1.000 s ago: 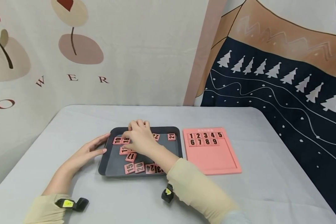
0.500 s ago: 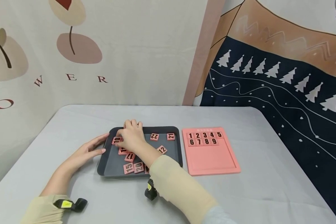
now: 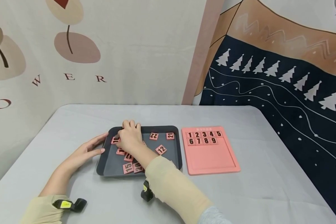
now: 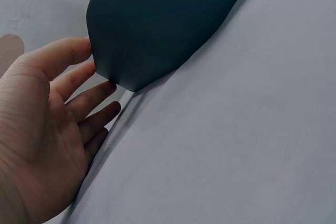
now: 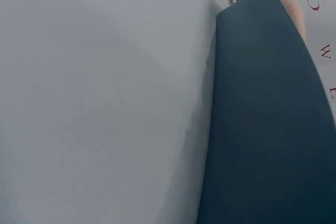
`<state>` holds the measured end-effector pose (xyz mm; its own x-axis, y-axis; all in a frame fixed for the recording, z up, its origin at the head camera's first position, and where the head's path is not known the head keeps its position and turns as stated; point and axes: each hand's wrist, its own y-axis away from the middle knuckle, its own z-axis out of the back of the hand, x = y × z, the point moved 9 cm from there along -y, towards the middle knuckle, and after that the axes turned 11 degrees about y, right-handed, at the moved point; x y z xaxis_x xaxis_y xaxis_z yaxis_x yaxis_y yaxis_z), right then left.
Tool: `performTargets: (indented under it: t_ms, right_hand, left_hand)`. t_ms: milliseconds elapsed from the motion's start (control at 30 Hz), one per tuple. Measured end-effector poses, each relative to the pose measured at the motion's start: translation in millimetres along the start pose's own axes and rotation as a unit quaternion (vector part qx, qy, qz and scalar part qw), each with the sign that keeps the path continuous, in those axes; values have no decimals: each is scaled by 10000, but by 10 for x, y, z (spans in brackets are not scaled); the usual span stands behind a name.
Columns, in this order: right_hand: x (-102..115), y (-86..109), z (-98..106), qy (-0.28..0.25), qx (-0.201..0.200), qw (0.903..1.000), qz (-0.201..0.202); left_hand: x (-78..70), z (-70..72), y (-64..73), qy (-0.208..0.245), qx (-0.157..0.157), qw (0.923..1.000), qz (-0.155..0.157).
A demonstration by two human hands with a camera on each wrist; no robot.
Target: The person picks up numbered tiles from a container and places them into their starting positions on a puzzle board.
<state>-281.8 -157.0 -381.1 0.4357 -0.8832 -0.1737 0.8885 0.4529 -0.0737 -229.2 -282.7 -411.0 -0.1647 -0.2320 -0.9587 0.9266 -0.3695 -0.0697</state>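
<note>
The right hand (image 3: 129,136), its grip hidden, seems to choose among pink square number tiles (image 3: 161,150); next needs careful pinch. The left hand (image 3: 83,154), fingers loosely spread, touches the dark-grey rectangular tray (image 3: 112,166).

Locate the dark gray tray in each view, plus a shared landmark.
Head: dark gray tray, left of centre, lower half.
Left wrist: top, cut off.
Right wrist: right side, cut off at bottom.
Landmark: left hand at the tray's edge, partial in right wrist.
</note>
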Motion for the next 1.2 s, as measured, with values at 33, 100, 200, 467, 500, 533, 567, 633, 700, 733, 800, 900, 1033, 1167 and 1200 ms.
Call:
performTargets:
  t_ms: [33,100,200,467,500,533,567,633,700,733,800,900,1033,1167,1200]
  right_hand:
    - [7,-3,-4,35,25,10000,1]
    - [13,-3,-11,83,65,9999,-1]
    - [11,3,-21,74,81,9999,9]
    - [-115,88,77,-222,-158,9996,32]
    - [-141,108,103,-290,-221,9993,20]
    - [-167,129,125,-337,-268,9991,9]
    - [-194,152,150,-381,-330,9987,-6]
    - [-250,204,202,-473,-455,9978,-42]
    - [-306,261,254,-522,-618,9967,-92]
    - [-336,291,278,-566,-708,9958,-119]
    - [-403,360,327,-665,-883,9937,-192]
    - [-509,464,382,-759,-1118,9904,-291]
    - [-682,600,432,-859,-1233,9874,-493]
    - [-887,752,482,-1157,-1281,9820,-770]
    - [-936,794,497,-1270,-1305,9799,-814]
  left_hand:
    - [1,2,2,-4,-4,10000,-2]
    - [4,6,2,-12,-10,10000,-7]
    - [14,9,4,-28,-26,10000,11]
    - [27,7,-2,-66,-62,9999,78]
    - [25,9,-3,-82,-70,9999,79]
    - [25,10,-3,-99,-75,9999,99]
    - [24,10,-4,-119,-76,9998,122]
    - [22,11,-6,-155,-81,9997,153]
    - [21,12,-6,-187,-90,9996,179]
    - [24,11,-6,-196,-91,9996,196]
    - [25,11,-5,-186,-96,9996,186]
    - [23,12,-2,-173,-101,9997,105]
    - [22,12,1,-135,-104,9998,38]
    - [25,11,1,-113,-112,9998,103]
    - [25,10,0,-102,-112,9998,121]
